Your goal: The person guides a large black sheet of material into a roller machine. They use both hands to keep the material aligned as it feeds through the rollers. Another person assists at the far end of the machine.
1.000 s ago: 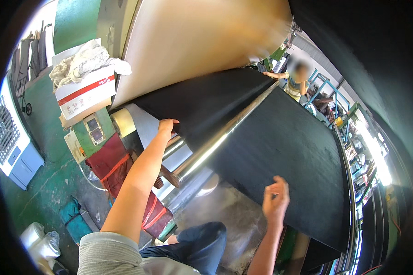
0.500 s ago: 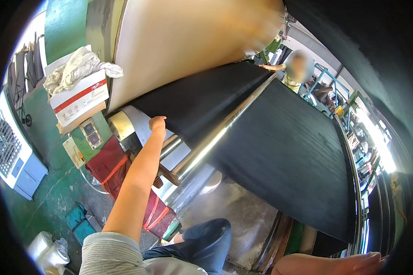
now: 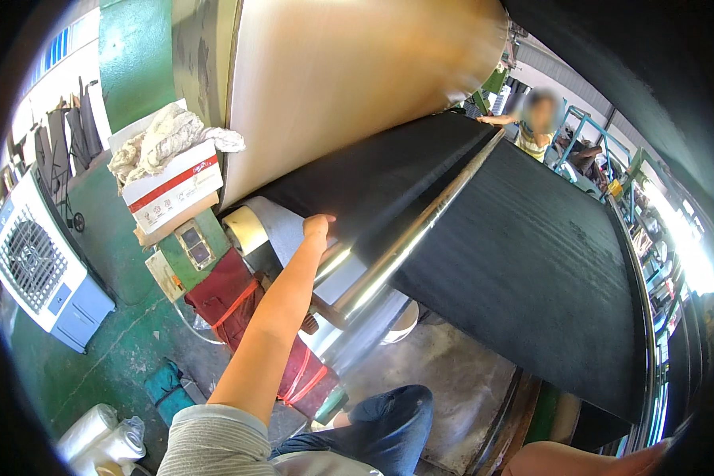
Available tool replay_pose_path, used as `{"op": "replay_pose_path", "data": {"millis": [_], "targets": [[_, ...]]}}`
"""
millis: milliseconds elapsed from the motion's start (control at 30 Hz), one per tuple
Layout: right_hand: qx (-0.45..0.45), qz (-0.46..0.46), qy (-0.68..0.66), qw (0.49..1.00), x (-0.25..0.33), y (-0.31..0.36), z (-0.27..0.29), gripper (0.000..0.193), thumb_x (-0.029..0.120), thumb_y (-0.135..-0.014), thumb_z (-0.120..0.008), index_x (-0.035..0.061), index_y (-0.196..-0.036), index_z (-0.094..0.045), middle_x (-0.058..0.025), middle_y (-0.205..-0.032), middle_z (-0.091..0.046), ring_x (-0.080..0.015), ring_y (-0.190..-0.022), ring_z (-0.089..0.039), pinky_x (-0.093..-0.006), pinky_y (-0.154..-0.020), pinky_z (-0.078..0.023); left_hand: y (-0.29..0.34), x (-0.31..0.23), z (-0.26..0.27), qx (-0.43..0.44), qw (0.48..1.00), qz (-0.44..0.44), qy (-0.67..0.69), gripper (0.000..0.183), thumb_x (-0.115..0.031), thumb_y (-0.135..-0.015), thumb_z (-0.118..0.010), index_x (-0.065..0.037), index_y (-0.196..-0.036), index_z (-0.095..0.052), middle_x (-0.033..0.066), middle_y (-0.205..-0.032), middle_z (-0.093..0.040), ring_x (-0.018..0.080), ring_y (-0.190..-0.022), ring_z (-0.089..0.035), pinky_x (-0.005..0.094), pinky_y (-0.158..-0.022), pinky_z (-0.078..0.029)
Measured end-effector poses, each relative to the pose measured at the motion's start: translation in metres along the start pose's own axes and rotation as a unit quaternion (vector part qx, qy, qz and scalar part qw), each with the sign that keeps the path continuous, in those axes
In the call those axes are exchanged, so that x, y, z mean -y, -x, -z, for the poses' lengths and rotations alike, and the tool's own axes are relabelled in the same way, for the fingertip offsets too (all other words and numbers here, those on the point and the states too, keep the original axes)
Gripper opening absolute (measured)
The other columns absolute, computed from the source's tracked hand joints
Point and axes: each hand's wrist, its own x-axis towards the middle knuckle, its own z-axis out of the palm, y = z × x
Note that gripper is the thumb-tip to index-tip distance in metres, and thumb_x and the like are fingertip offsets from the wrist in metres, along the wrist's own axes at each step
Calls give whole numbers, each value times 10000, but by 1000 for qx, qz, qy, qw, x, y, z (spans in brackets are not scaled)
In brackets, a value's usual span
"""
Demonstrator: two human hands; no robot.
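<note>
My left arm reaches forward to the near edge of a wide black sheet [image 3: 357, 182] that runs beneath a large tan roller [image 3: 333, 71]. The fingers of my left hand [image 3: 318, 228] are closed at that edge, apparently pinching it. Beside the hand, a shiny metal bar [image 3: 420, 226] crosses between this stretch and a second, hanging stretch of black sheet [image 3: 523, 278]. Low at the right rim is my right hand [image 3: 646, 458], mostly cut off by the dark border, so its fingers are hidden. Another person [image 3: 535, 131] stands at the bar's far end, one arm on the sheet.
A white carton [image 3: 174, 186] with rags [image 3: 166, 143] on top stands left of the roller. Dark red cloth [image 3: 222, 293] tied with red cord covers the machine's near end. Further left are an air cooler [image 3: 47, 262] and plastic-wrapped rolls [image 3: 103, 436] on the green floor.
The view has shifted, so the scene sits further right and slightly lower. My left hand stays at the sheet's edge. My right hand, earlier showing outstretched fingers, is now mostly out of the picture.
</note>
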Motion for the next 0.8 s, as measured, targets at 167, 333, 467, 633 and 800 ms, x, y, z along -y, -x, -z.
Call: {"op": "replay_pose_path", "data": {"millis": [167,333,467,633,800], "targets": [[5,-7,-10,1000,0,0,2,412,342,-914,-463,-7,-1093,-587,-78,-812,-594,-148,-653,-556,-278,-572,-464,-16,5,4,-71,997,-21,25,121,-121,-776,-595,-127,-678,-666,71,-741,-630,223,-604,-572,342,-471,-443],[8,-15,-18,1000,0,0,4,400,333,-903,-479,-8,-1079,-596,-74,-801,-594,-143,-647,-551,-275,-567,-458,-8,1,10,-54,998,8,23,142,-115,-790,-576,-134,-687,-672,71,-830,-642,222,-699,-582,347,-494,-438],[9,-17,-19,1000,0,-1,4,391,325,-895,-492,-8,-1068,-604,-70,-791,-593,-139,-642,-548,-273,-562,-453,12,-4,-2,86,996,20,-6,188,-81,-791,-510,-115,-792,-695,64,-903,-646,216,-764,-583,349,-614,-485],[12,-21,-17,1000,1,-1,5,380,315,-884,-509,-8,-1054,-614,-66,-780,-593,-133,-637,-544,-270,-556,-446,27,-11,-6,131,990,34,-29,261,-55,-770,-467,-103,-878,-699,66,-902,-639,225,-816,-587,352,-747,-504],[19,-28,-18,999,0,-4,7,369,305,-873,-525,-8,-1041,-624,-62,-768,-592,-128,-631,-540,-267,-551,-440,15,-5,0,142,989,43,-8,248,-50,-785,-460,-76,-863,-693,102,-890,-635,242,-760,-599,377,-717,-536]]}}
